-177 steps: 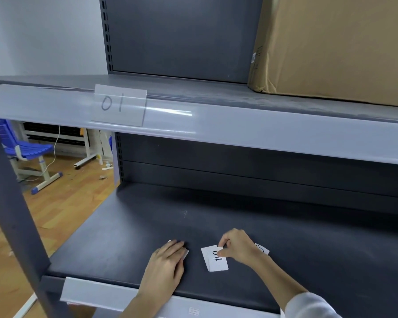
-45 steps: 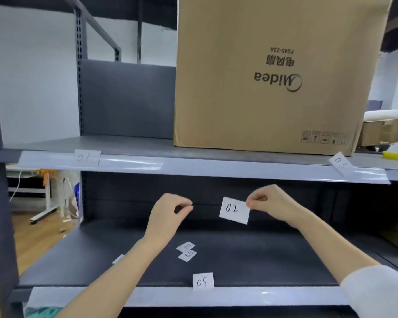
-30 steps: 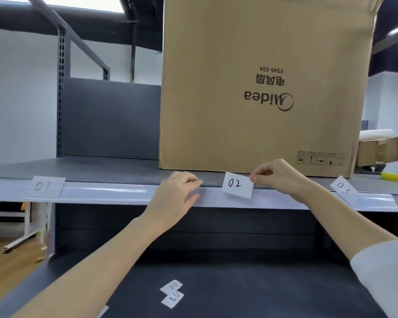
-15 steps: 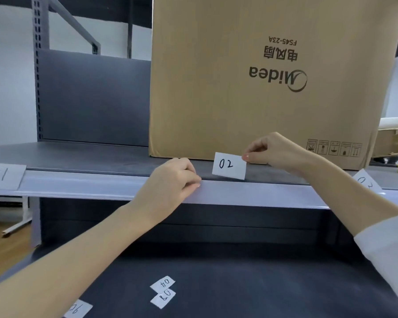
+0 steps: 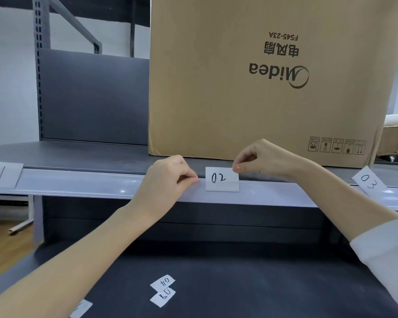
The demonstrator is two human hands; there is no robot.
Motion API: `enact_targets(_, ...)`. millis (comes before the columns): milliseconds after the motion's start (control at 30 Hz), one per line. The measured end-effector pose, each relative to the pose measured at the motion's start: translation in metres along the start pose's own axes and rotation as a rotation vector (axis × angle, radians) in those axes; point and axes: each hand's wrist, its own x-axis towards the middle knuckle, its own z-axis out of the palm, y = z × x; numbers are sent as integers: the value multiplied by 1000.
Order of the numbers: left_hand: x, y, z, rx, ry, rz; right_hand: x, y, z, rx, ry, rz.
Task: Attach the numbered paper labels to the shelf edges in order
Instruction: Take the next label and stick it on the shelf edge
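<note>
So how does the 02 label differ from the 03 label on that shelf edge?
The 02 label sits level, while the 03 label is tilted. The right hand pinches 02's top corner; nothing touches 03. 02 is below the box, 03 past its right side. Both are white handwritten slips on the same strip.
</note>
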Motion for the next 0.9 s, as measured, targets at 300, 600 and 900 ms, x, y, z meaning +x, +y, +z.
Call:
enact_targets(300,1,3,1,-11,-8,-32,-4,-4,4,6,-5,24)
enact_targets(600,-2,4,2,-18,2,-33,-7,-6,6,16,-34,47)
enact_targets(900,-6,2,6,36,38,3,-5,-10,5,-65,-68,39)
